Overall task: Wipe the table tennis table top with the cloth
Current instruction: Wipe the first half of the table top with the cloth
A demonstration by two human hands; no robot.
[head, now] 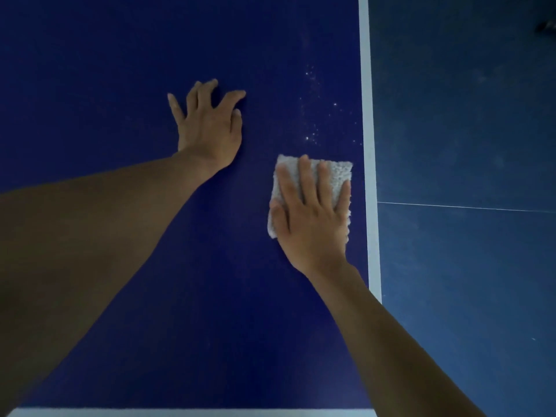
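Both hands lie on the dark blue table (105, 85), palms down. On the right side, the right hand (313, 218) rests flat on a white cloth (337, 173), its fingers straight and spread slightly, pressing the cloth against the surface rather than curling round it. Its fingertips point away from the person, and the thumb lies along the cloth's left edge. Folded into a small pad, the cloth is fluffy in texture; its far end and right side show beyond the fingers.

Further out and to the left, the left hand (207, 124) sits apart from the cloth. Its fingers are spread wide and touch the table, holding nothing, with the heel of the palm nearest the person. Both forearms are bare and reach in from the bottom of the view.

Just beyond the cloth, between it and the far part of the table, a scatter of small white specks (313, 115) lies on the blue surface. Close to the cloth's right edge runs the white side line (367, 115) that marks the table's edge; a second white line (192, 413) runs along the near edge at the bottom. Past the side line lies a lighter blue floor (466, 266), crossed by a thin pale line (466, 207).
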